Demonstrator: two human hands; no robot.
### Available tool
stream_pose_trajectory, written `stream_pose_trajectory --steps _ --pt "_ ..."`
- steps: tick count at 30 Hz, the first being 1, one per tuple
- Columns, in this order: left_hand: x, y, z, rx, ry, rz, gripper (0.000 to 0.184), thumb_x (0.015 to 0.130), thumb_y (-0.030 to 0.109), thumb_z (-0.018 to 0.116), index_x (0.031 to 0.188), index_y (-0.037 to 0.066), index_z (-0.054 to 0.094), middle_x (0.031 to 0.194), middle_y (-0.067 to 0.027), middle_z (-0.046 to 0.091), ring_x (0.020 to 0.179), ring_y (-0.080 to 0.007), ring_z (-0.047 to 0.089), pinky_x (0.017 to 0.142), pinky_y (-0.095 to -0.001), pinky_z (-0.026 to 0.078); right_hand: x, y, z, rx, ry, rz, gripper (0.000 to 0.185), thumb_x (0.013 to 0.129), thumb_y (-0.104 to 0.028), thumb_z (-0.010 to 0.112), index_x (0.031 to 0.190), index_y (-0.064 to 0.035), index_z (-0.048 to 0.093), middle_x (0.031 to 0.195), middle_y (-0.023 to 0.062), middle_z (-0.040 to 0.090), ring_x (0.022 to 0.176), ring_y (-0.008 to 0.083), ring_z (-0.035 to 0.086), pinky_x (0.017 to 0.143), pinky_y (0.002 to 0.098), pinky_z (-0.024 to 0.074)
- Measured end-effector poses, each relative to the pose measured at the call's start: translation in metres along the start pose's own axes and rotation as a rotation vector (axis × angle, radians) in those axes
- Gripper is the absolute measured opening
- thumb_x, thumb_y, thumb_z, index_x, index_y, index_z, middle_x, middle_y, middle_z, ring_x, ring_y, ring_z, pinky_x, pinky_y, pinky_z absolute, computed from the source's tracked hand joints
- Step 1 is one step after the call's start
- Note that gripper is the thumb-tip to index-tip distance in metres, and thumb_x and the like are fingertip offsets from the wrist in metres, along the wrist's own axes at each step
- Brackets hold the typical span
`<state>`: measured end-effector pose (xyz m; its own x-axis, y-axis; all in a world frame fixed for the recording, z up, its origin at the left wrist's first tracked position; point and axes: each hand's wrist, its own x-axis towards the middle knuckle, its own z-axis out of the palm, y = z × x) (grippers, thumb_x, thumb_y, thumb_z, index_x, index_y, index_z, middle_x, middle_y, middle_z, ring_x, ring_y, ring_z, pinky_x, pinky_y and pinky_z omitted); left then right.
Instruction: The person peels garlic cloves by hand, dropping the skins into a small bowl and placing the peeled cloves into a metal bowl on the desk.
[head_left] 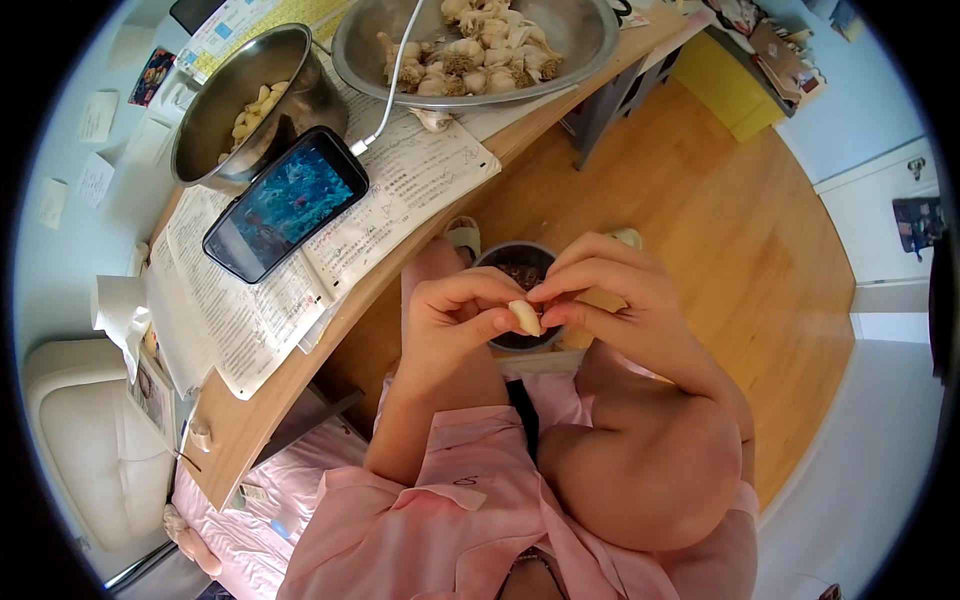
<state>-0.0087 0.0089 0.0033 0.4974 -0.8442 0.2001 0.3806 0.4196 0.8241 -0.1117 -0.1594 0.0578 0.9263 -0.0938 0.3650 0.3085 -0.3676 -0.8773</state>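
Note:
A pale garlic clove [525, 317] is pinched between the fingertips of both hands above my lap. My left hand [462, 310] grips it from the left with thumb and forefinger. From the right, my right hand [605, 290] touches it with thumb and fingertips pressed close. Below the hands, between my legs, a dark round bin [518, 255] holds dark scraps that I cannot make out well. On the desk, a steel pot [225, 110] contains peeled cloves [258, 112]. A wide metal basin [590, 40] beside it is heaped with whole garlic bulbs [475, 60].
The wooden desk [235, 455] bears printed papers [420, 180] and a phone [290, 205] leaning on the pot, its white cable [392, 95] running up past the basin. A single garlic bulb [432, 120] lies beside the basin. A yellow box [725, 85] stands on the wooden floor [760, 240].

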Motion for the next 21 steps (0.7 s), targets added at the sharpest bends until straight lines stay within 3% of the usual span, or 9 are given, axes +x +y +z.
stream_pose_trajectory --steps 12,21 --pt "-0.0014 -0.0027 0.0006 0.008 0.005 -0.018 0.009 0.081 -0.004 0.061 0.090 -0.007 0.061 0.092 -0.0144 0.061 0.084 -0.0191 0.060 0.073 -0.0272 0.048 -0.0016 0.0012 0.0014 -0.148 0.027 -0.100 0.011 0.073 -0.003 0.068 0.082 -0.0036 0.062 0.081 0.0060 0.055 0.069 0.0183 0.056 0.058 0.0259 0.0446" --pt "-0.0002 0.0012 0.0045 0.038 -0.001 -0.080 0.014 0.078 -0.007 0.063 0.092 -0.007 0.062 0.093 -0.0124 0.061 0.084 -0.0162 0.060 0.073 -0.0255 0.048 -0.0001 0.0025 0.0015 -0.154 -0.024 -0.114 0.013 0.076 -0.004 0.065 0.086 -0.0047 0.056 0.085 0.0070 0.050 0.070 0.0212 0.053 0.060 0.0278 0.0439"
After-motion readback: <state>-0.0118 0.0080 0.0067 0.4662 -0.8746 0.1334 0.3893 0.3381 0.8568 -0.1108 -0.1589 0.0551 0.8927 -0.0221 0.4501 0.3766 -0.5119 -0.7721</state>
